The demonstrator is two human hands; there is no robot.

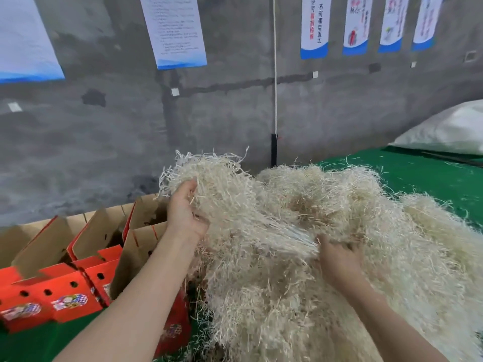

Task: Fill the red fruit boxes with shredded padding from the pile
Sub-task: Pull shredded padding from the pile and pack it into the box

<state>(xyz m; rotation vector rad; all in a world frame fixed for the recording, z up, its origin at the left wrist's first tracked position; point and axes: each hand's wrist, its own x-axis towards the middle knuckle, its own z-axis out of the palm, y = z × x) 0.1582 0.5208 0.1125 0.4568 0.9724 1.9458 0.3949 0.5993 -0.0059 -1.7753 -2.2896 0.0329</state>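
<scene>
My left hand [187, 210] and right hand [339, 259] both clutch shredded padding [300, 205] on the green table [431, 173]; red boxes [65, 296] left, grey concrete wall [104, 126] far.

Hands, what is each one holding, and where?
The left hand holds a lifted clump of shredded padding by its edge; the right hand grips stretched strands on the pile.

2 bare forearms [146, 291]; bare left hand [186, 212] and right hand [337, 259]
</scene>
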